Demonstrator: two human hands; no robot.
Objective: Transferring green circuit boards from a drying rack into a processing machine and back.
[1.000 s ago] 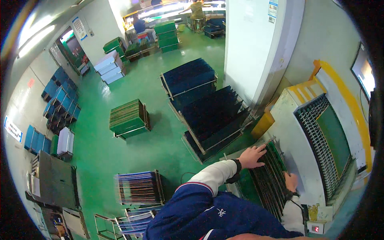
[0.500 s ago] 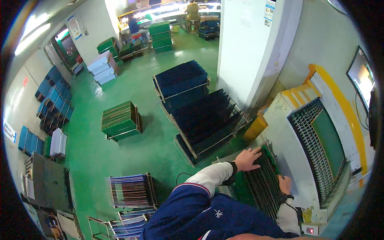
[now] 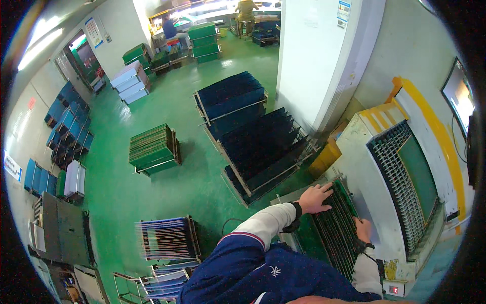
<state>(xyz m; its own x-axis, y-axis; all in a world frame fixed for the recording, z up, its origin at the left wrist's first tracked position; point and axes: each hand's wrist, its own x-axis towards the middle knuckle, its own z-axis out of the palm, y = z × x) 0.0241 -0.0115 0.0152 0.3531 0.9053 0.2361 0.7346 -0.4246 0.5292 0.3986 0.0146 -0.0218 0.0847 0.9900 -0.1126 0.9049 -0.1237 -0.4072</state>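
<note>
Below me at the right stands a rack of thin green panels [image 3: 331,238], set on edge in close rows. My left hand [image 3: 315,198] lies over the far end of the rack, fingers stretched out and apart, touching the panels' top edges. My right hand [image 3: 362,229] is at the rack's right side, its fingers bent around the edge of a green panel; the fingertips are partly hidden. Just right of the rack is a pale machine [image 3: 349,147] with a roller conveyor [image 3: 400,177], on which a large green panel [image 3: 420,172] lies.
Racks of dark blue panels [image 3: 258,144] stand ahead on the green floor. Another rack of green panels [image 3: 154,147] is at centre left, and a rack of striped panels [image 3: 164,240] nearer. A white pillar [image 3: 309,61] rises ahead. Two people sit at a lit far bench.
Both hands stay on the rack with little movement; the right hand has shifted slightly up along the panel edge. The whole view has tilted a little.
</note>
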